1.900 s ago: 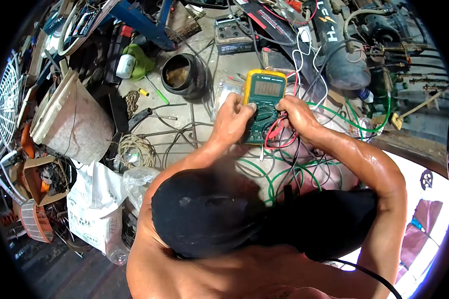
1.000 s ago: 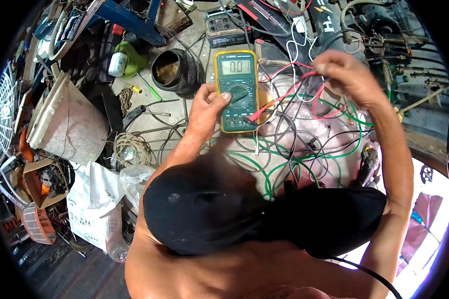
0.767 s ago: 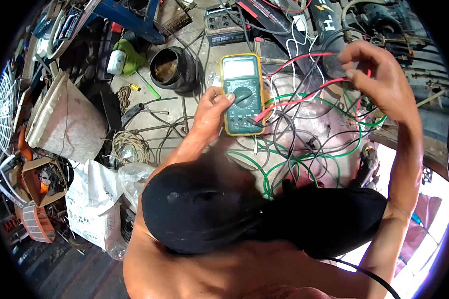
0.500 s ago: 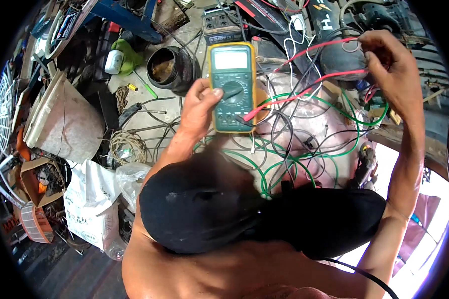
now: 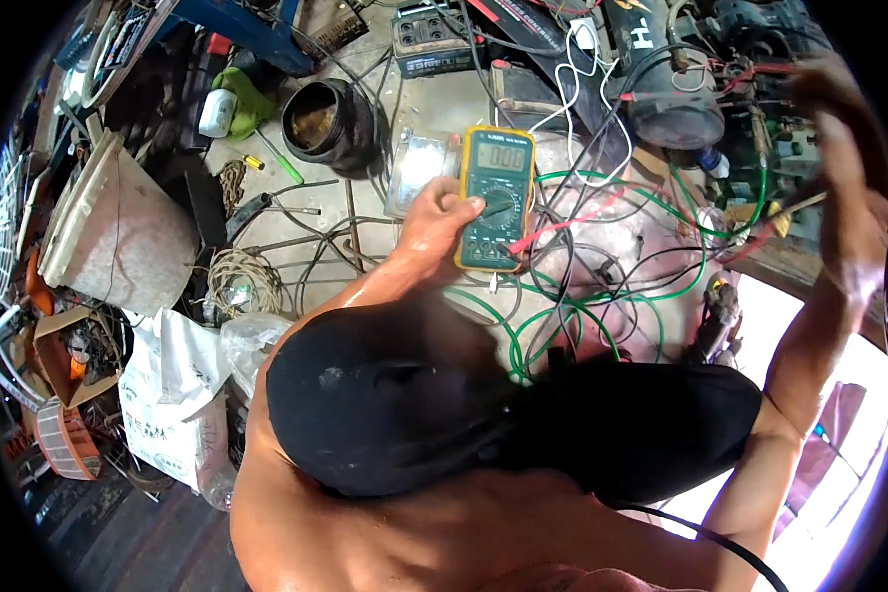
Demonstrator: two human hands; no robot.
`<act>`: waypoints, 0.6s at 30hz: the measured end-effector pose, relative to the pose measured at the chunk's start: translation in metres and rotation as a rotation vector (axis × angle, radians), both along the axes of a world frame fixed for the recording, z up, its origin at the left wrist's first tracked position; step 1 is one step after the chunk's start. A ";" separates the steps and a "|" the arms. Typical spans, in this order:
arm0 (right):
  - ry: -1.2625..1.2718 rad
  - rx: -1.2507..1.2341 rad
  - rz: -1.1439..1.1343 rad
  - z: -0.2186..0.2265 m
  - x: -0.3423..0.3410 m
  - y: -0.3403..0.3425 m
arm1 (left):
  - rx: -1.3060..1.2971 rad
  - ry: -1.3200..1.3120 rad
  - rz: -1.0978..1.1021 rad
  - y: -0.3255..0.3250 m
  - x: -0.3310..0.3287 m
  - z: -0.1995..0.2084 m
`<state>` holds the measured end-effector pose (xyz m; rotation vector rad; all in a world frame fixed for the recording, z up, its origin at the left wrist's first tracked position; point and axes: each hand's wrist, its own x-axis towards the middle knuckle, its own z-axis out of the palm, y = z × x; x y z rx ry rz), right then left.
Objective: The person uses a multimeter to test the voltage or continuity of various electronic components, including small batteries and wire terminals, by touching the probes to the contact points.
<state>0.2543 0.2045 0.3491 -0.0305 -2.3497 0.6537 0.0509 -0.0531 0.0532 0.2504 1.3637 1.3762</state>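
A yellow-edged multimeter point(image 5: 496, 181) is held upright by my left hand point(image 5: 436, 217), thumb on its front beside the dial. Digits show on its display. A red test lead point(image 5: 557, 229) is plugged in near its lower end and runs off to the right, smeared by motion. My right hand point(image 5: 851, 212) is raised at the far right, beside dark machinery. Its fingers are blurred, so what they hold, if anything, cannot be made out. Below the meter, green hose point(image 5: 508, 321) and black cables lie in loops.
Around the floor stand a dark pot point(image 5: 340, 148), a white bucket point(image 5: 133, 222), a white sack point(image 5: 173, 395) and a clear plastic box point(image 5: 426, 163). A black device with sockets point(image 5: 429, 39) and a grey cylinder point(image 5: 676, 113) are farther back. A coil of rope point(image 5: 247, 281) lies left.
My left hand has shifted the multimeter to the right and slightly down, uncovering the clear box. My right hand, which held the red leads, has swung farther right and is now blurred.
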 end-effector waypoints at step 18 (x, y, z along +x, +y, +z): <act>-0.661 -0.378 0.007 -0.095 -0.016 -0.014 | -0.120 -0.018 -0.002 0.007 0.033 -0.092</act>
